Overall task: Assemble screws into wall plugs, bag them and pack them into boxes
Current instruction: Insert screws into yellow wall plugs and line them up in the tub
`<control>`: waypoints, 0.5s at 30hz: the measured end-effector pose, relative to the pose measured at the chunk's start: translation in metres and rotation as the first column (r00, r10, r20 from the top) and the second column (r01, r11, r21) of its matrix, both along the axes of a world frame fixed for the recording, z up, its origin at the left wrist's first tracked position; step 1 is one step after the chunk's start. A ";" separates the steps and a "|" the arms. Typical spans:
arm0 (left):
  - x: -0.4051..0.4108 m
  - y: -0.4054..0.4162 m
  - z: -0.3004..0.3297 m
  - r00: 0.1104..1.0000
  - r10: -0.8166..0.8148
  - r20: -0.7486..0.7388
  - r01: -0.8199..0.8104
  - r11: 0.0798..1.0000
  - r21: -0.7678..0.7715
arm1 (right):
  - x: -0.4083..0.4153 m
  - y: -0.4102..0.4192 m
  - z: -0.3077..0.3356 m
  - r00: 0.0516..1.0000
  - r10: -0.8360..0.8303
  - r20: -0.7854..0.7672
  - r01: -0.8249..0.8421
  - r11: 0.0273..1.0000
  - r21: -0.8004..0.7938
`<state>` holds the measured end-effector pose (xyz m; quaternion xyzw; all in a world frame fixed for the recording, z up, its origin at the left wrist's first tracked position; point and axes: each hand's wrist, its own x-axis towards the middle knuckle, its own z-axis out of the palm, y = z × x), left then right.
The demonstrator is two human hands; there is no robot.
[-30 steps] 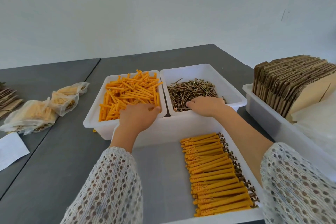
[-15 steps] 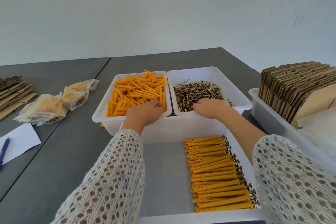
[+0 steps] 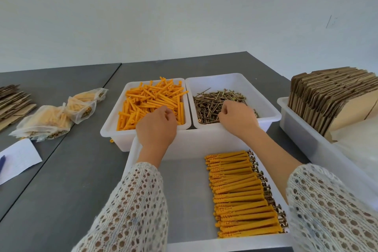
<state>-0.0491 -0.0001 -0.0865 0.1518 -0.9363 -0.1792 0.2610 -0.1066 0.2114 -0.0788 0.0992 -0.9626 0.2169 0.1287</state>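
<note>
Loose orange wall plugs fill the left white tub. Brass screws lie in the right white tub. My left hand sits over the near edge of the plug pile with its fingers curled down round plugs; the back of the hand hides the grip. My right hand rests in the screws, fingers curled and thumb pinched against the forefinger on a screw. A larger white tray in front of me holds a neat row of assembled plugs with screws along its right side.
Filled clear bags lie on the grey table at the left, beyond a white paper. Flat cardboard is stacked at the far left. A white tub at the right holds folded cardboard boxes and clear plastic.
Both hands stay in their tubs. The left fingers have curled in tighter at the plug pile's near edge, and the right hand has closed over the screws. The camera has tilted up slightly.
</note>
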 end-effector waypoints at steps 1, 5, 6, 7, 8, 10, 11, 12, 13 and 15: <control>0.002 0.002 0.000 0.997 0.012 -0.071 -0.011 1.000 0.012 | 0.004 0.000 -0.002 0.991 -0.014 -0.136 0.004 0.997 -0.071; 0.001 0.005 0.002 0.978 -0.031 -0.205 0.032 0.999 0.001 | 0.008 -0.004 -0.001 0.958 -0.067 -0.278 -0.008 0.966 -0.259; 0.001 0.004 0.003 0.973 -0.050 -0.227 0.049 0.999 -0.009 | 0.008 -0.004 0.000 0.960 -0.080 -0.269 -0.004 0.955 -0.296; 0.000 0.004 0.003 0.964 -0.077 -0.253 0.075 0.997 -0.017 | 0.007 -0.004 0.001 0.960 -0.094 -0.264 0.003 0.946 -0.325; -0.001 0.004 0.004 0.953 -0.111 -0.280 0.108 0.994 -0.026 | 0.007 -0.004 0.002 0.960 -0.107 -0.260 0.011 0.938 -0.346; -0.003 0.004 0.004 0.931 -0.175 -0.321 0.168 0.984 -0.050 | 0.007 -0.003 0.004 0.962 -0.123 -0.245 0.020 0.923 -0.384; -0.003 0.004 0.004 0.923 -0.200 -0.327 0.190 0.980 -0.063 | 0.007 -0.003 0.005 0.962 -0.129 -0.241 0.021 0.913 -0.406; -0.004 0.005 0.004 0.919 -0.219 -0.328 0.208 0.976 -0.070 | 0.007 -0.003 0.006 0.960 -0.136 -0.243 0.019 0.903 -0.428; -0.004 0.005 0.004 0.915 -0.235 -0.328 0.223 0.972 -0.073 | 0.007 -0.003 0.007 0.957 -0.143 -0.251 0.016 0.894 -0.447; -0.005 0.005 0.003 0.910 -0.253 -0.329 0.246 0.967 -0.064 | 0.008 -0.004 0.009 0.950 -0.148 -0.275 0.001 0.882 -0.471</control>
